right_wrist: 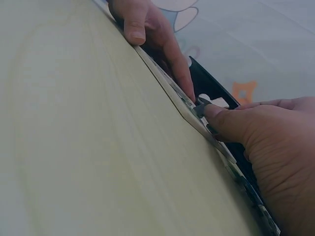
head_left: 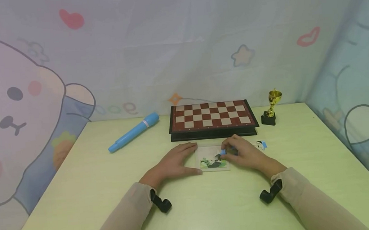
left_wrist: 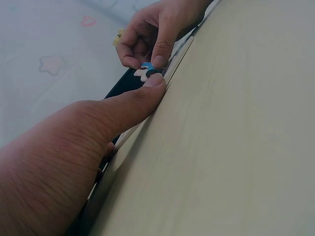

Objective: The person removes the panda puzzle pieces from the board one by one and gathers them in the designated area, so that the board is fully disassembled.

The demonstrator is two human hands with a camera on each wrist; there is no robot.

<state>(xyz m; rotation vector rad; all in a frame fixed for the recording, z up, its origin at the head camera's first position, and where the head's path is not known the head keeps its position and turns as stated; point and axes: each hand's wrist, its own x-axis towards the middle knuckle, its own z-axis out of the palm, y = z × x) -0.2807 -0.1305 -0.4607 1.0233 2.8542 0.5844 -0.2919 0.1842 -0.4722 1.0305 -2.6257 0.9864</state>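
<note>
Pinching one puzzle piece [head_left: 223, 152] in right hand [head_left: 245, 152], with left hand [head_left: 176, 161] spread wide against one tray [head_left: 207, 151] between both.

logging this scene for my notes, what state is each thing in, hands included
Puzzle tray: partly filled, bare toward the far side
Held puzzle piece: pinched, not laid flat
Loose puzzle pieces: outside the tray, partly hidden
Left hand: fingers extended, at the tray's left edge
Right hand: fingers pinching the held piece
Checkered board box: folded, lying flat
Gold trophy: upright
Blue pen-like object: lying on its side
</note>
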